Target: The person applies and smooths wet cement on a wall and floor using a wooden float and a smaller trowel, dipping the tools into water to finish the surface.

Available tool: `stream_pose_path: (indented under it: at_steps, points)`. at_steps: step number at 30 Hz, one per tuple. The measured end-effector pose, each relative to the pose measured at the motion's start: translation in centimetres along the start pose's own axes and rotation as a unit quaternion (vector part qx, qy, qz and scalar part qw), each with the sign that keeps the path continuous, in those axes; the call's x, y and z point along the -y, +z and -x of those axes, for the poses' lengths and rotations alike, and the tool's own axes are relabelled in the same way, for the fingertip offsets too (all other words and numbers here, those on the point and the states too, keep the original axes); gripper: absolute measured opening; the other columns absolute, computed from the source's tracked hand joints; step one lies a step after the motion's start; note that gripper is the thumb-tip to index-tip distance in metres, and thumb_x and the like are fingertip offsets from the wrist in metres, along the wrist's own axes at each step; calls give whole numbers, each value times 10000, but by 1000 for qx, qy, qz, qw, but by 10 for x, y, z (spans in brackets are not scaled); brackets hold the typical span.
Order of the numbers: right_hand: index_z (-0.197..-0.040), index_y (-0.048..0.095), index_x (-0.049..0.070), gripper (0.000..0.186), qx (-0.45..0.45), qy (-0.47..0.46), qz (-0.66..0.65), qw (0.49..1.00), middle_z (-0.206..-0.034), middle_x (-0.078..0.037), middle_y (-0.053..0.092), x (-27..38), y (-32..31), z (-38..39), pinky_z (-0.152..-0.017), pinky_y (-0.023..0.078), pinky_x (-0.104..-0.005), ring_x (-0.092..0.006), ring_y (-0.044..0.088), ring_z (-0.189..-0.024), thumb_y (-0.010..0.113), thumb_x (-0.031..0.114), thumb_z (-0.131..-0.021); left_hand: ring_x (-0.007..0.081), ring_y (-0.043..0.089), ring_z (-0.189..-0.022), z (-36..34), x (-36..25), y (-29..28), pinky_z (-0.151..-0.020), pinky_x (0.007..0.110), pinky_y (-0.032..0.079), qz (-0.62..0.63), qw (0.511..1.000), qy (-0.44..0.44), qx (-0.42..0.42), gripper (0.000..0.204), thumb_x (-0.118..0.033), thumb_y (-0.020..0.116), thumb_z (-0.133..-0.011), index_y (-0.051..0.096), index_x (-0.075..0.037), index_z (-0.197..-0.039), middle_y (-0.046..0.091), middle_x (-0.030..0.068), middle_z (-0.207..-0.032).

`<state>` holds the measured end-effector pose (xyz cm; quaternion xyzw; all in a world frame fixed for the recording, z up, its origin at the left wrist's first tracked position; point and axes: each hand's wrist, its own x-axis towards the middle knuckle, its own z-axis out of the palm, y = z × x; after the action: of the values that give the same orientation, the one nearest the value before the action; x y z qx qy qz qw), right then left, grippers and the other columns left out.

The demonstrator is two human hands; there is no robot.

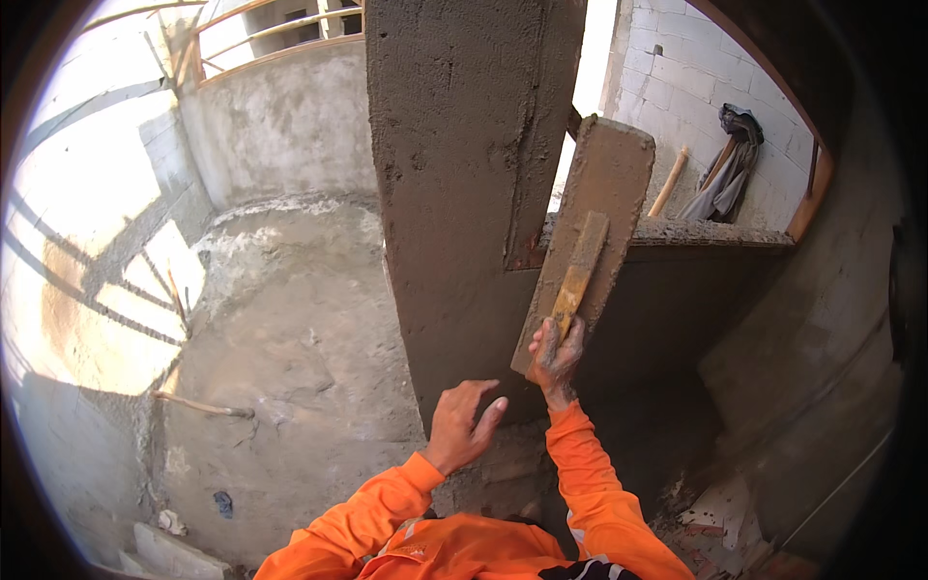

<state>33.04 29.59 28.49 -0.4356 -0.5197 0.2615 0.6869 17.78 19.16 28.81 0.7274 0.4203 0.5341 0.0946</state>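
Note:
My right hand (558,354), smeared with mortar, grips the lower end of the handle of a long plastering float (611,179). The float's board is coated with mortar and tilts up and to the right, with its handle (582,273) toward me. Behind it stands a wall end (454,155) covered in damp grey-brown plaster; whether the board touches it I cannot tell. My left hand (465,423) is near the wall's lower part, holding nothing, its thumb and fingers apart.
A mortar-topped ledge (715,233) runs right from the wall. Beyond it, a dark cloth (727,174) hangs by a wooden stick (669,182). On the rough floor (300,329) at left lies a pipe piece (205,404). Rubble (720,517) lies low at the right.

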Motion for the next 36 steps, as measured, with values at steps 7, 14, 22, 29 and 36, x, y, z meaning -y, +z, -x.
stream_pose_path:
  at_steps: [7, 14, 22, 29, 36]
  points:
    - [-1100, 420, 9, 341, 13, -57, -34, 998, -709, -35, 534, 66, 49, -73, -456, 442, -218, -69, 513, -510, 545, 270, -920, 277, 619, -735, 173, 75, -70, -635, 358, 472, -82, 931, -354, -36, 216, -211, 590, -864, 612, -7, -933, 624, 152, -801]
    - [-1013, 445, 0, 296, -32, -110, 3, 993, -661, -41, 525, 133, 73, -94, -408, 439, -209, -77, 512, -455, 528, 271, -929, 239, 580, -661, 208, 114, -106, -610, 332, 450, -121, 892, -418, -118, 221, -199, 571, -879, 606, 17, -854, 618, 154, -756]
    - [-980, 455, -6, 303, -24, -165, 41, 985, -645, -51, 535, 150, 93, -97, -400, 458, -232, -94, 529, -446, 533, 281, -924, 217, 570, -606, 204, 123, -90, -575, 330, 448, -100, 884, -436, -136, 216, -188, 585, -868, 610, 23, -829, 611, 152, -708]
    - [-1001, 444, -17, 332, -73, -107, 36, 991, -655, -61, 532, 157, 85, -99, -402, 461, -237, -96, 522, -445, 529, 294, -925, 227, 571, -578, 203, 134, -86, -557, 337, 440, -77, 896, -417, -130, 210, -178, 587, -859, 609, 27, -820, 603, 158, -668]
    - [-994, 468, -2, 285, -26, -139, 2, 990, -648, -55, 537, 173, 79, -92, -403, 447, -218, -87, 518, -441, 545, 262, -917, 201, 558, -573, 206, 142, -70, -550, 333, 430, -54, 905, -414, -84, 203, -168, 587, -857, 597, 23, -792, 589, 148, -650]
